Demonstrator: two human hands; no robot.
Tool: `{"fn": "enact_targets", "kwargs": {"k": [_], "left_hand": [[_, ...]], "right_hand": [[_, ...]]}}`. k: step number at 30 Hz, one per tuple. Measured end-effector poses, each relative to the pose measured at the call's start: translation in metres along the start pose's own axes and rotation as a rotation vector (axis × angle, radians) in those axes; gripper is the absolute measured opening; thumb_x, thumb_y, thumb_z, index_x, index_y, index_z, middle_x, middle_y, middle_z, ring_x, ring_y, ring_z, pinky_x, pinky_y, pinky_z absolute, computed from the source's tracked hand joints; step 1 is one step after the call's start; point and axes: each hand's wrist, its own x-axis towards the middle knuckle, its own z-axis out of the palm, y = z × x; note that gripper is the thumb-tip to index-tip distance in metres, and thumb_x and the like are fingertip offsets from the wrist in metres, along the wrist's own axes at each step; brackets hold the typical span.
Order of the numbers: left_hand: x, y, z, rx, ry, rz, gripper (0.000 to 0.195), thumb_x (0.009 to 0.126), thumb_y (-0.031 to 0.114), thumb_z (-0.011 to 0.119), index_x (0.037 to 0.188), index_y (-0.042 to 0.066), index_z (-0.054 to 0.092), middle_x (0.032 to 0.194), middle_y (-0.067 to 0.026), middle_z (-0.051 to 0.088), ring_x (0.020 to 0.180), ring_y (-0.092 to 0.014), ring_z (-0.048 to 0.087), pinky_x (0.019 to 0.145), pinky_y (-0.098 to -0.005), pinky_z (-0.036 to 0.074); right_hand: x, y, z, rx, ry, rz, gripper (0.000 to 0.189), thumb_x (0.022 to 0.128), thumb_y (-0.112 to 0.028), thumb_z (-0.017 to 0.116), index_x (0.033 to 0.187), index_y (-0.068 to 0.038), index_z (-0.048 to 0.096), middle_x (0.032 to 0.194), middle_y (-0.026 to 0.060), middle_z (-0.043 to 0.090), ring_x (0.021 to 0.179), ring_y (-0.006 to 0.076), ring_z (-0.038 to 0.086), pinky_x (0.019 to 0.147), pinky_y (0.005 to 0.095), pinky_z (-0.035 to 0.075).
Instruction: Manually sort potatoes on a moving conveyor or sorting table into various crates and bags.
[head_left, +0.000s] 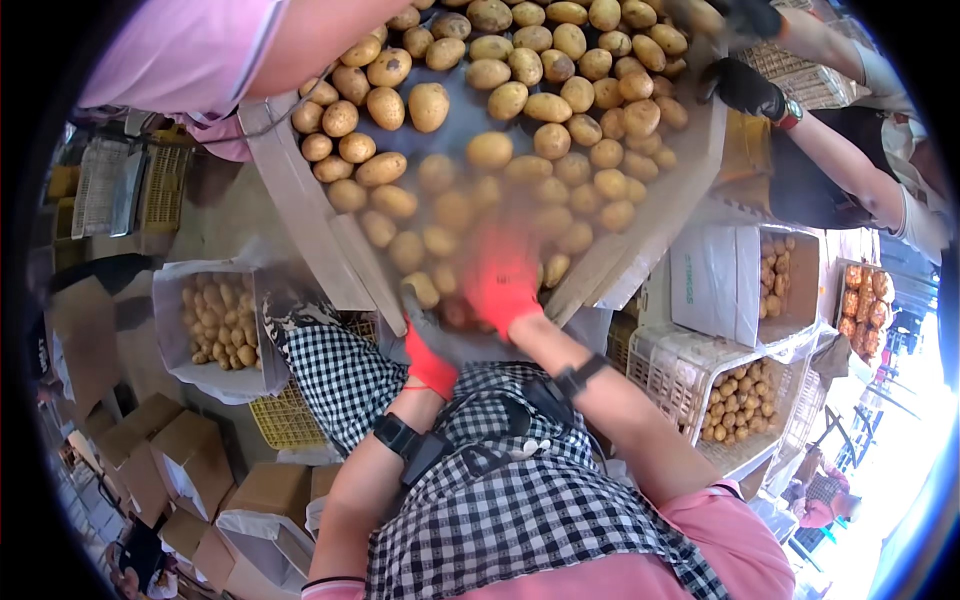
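Note:
Many potatoes (489, 150) lie on a dark sorting table (465, 97) with raised wooden sides, narrowing toward me. My right hand (504, 281), in a red glove, is over the potatoes at the narrow end. Motion blur hides its fingers and whatever they may touch. My left hand (433, 349) wears a red and grey glove and rests by the left side of the table's mouth. One potato (421, 289) sits at its fingertips, but I cannot tell if it is gripped. Haze or a smear in the view softens the potatoes around both hands.
A lined box of potatoes (217, 322) stands at left, above a yellow crate (289, 420). At right, a white carton (716, 285) sits on a white plastic crate (667, 375), both with potatoes. A co-worker's gloved hand (746, 88) reaches the table's right side; another person's arm (322, 45) crosses upper left.

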Motion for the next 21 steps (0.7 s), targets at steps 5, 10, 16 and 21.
{"fn": "enact_targets", "kwargs": {"k": [5, 10, 16, 21], "left_hand": [[-0.004, -0.002, -0.007, -0.112, -0.374, -0.190, 0.074, 0.093, 0.062, 0.042, 0.149, 0.015, 0.029, 0.151, -0.0129, 0.032, 0.135, -0.033, 0.039, 0.108, -0.0561, 0.036], [0.011, -0.009, -0.004, -0.246, -0.236, -0.292, 0.108, 0.075, 0.087, 0.039, 0.152, 0.013, 0.017, 0.153, -0.0185, 0.024, 0.139, -0.042, 0.028, 0.110, -0.0635, 0.027], [0.017, -0.009, -0.013, -0.099, -0.417, -0.234, 0.117, 0.070, 0.092, 0.035, 0.152, 0.012, 0.014, 0.155, -0.0188, 0.019, 0.138, -0.047, 0.025, 0.110, -0.0659, 0.024], [0.014, -0.004, -0.002, -0.214, -0.299, -0.302, 0.114, 0.071, 0.091, 0.035, 0.151, 0.013, 0.016, 0.154, -0.0178, 0.020, 0.139, -0.046, 0.023, 0.108, -0.0692, 0.023]], "right_hand": [[0.035, -0.007, -0.065, 0.216, 0.224, 0.061, 0.069, 0.081, -0.030, 0.064, 0.142, -0.007, 0.040, 0.140, 0.0283, 0.038, 0.123, 0.0476, 0.044, 0.095, 0.0492, 0.046], [0.071, -0.027, -0.043, 0.025, -0.141, -0.126, 0.047, 0.078, -0.026, 0.069, 0.117, -0.005, 0.054, 0.120, 0.0189, 0.049, 0.104, 0.0357, 0.056, 0.076, 0.0442, 0.055], [0.007, 0.022, -0.039, 0.533, 0.041, -0.212, 0.048, 0.081, -0.025, 0.068, 0.125, -0.009, 0.056, 0.124, 0.0186, 0.052, 0.116, 0.0364, 0.051, 0.088, 0.0470, 0.050], [-0.057, 0.167, -0.168, -0.120, 0.864, 0.249, 0.047, 0.084, -0.016, 0.068, 0.126, 0.002, 0.054, 0.117, 0.0221, 0.059, 0.114, 0.0380, 0.054, 0.100, 0.0471, 0.040]]}}
